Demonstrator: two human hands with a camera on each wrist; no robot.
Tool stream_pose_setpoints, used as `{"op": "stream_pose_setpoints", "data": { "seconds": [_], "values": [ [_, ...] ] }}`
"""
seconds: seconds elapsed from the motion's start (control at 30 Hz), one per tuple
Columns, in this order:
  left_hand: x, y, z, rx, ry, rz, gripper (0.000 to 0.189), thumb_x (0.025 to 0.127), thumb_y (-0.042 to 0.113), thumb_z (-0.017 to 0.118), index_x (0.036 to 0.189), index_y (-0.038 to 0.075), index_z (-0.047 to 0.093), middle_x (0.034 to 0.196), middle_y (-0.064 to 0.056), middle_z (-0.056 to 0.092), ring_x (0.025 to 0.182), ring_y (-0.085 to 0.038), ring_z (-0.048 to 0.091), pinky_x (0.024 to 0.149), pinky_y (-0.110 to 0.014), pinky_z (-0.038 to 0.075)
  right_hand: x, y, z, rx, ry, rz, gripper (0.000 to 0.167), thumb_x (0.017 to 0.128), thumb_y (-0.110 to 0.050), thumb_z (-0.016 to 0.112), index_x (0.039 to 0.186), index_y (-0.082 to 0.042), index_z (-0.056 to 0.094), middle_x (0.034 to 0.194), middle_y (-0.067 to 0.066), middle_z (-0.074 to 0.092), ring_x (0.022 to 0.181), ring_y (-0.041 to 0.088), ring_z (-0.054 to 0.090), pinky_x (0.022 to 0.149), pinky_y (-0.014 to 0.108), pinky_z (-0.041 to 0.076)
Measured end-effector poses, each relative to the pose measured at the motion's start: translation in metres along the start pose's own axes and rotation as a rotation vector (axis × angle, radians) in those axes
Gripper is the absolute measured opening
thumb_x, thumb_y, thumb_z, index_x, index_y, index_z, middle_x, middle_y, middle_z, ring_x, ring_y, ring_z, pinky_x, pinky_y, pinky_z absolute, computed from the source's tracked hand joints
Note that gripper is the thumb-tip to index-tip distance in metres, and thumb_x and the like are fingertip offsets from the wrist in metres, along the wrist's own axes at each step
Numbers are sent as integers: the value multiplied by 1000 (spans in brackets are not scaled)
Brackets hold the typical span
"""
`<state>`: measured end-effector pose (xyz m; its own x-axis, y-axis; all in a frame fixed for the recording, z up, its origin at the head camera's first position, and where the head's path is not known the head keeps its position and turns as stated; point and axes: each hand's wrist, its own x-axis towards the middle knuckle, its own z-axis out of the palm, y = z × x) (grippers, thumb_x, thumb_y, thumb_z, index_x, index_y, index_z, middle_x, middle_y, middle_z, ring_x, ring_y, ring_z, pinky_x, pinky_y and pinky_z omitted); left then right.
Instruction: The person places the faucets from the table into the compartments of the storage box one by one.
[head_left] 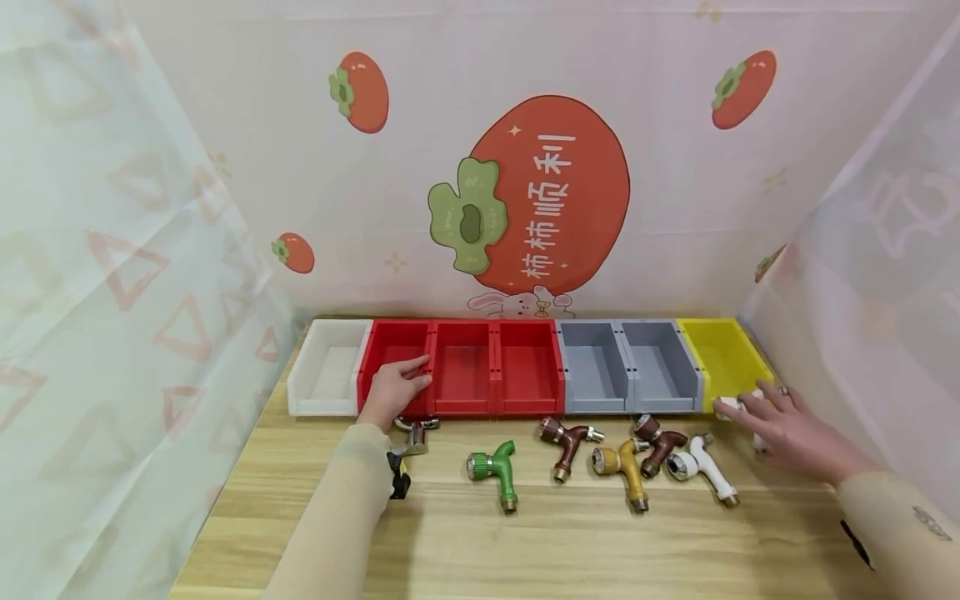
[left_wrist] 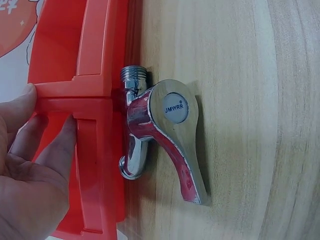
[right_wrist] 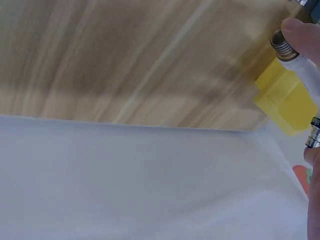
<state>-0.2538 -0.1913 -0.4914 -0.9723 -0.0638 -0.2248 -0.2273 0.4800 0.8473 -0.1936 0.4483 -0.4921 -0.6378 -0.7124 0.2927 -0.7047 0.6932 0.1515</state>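
Left sleeve (head_left: 330,525): cream, nearest the camera, running up from the bottom edge.
White bin (head_left: 324,407): far left of the row on the wood-grain tabletop (head_left: 570,550).
Left hand (head_left: 392,390): over the leftmost red bin (left_wrist: 91,175), fingers relaxed and apart from the thumb, grasping nothing visible; whether it touches the rim is unclear.
Chrome lever tap (left_wrist: 172,132): just in front of that bin, lever marked JMWRR, threaded end to the right.
Green tap (head_left: 501,471): on the wood, knob to the left, brass end toward the person.
Other red bins (head_left: 461,407): two, side by side, mid-row.
Maroon tap (head_left: 567,446): before the red-grey join, chrome nozzle to the right.
Mustard-yellow tap (head_left: 630,475): nearer the person, brass end toward them.
Grey bins (head_left: 596,406): a pair, behind these taps.
Second maroon tap (head_left: 663,446): between the mustard-yellow one and the white tap (head_left: 708,468) lying on the tabletop.
Yellow bin (head_left: 723,354): right end of the row.
Held white tap (right_wrist: 306,75): at the yellow bin's front edge, brass thread beside the thumb.
Right hand (head_left: 798,437): fingers curled, gripping that tap.
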Motion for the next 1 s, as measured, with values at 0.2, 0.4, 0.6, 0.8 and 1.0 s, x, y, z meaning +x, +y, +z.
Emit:
{"op": "stream_pose_setpoints", "data": {
  "seconds": [0.2,0.4,0.6,0.8,1.0],
  "values": [
    [-1,1,0,-9,3,-4,50,100,19,67,148,22,57,151,-13,54,141,-34,46,106,-47,51,9,9,-3,0,-8,5,102,59,-9,90,151,-21,49,129,26,58,135,60,37,98,86,28],
    [-3,1,1,-22,7,-17,50,100,19,67,148,22,57,151,-12,54,141,-33,46,106,-47,51,16,16,-5,-1,1,9,63,106,-58,21,154,-25,46,135,32,53,153,51,9,110,81,11],
    [-2,-2,0,-14,13,-13,50,100,19,68,148,22,57,150,-13,54,139,-32,49,106,-46,52,23,24,-6,-20,7,-17,53,102,-35,58,152,-25,48,137,31,52,153,50,8,109,82,13],
    [-2,1,2,-16,19,-10,49,100,18,68,148,23,58,150,-12,55,139,-32,49,106,-47,51,31,31,-7,-51,-10,-12,108,59,8,86,153,-27,45,139,29,52,153,51,10,111,81,13],
    [-1,-1,3,-24,17,7,49,99,17,69,147,21,58,148,-12,57,137,-31,52,106,-47,51,44,42,-5,-49,41,-48,55,100,-9,57,152,-25,48,139,29,50,153,51,9,113,79,9]
  ]
}}
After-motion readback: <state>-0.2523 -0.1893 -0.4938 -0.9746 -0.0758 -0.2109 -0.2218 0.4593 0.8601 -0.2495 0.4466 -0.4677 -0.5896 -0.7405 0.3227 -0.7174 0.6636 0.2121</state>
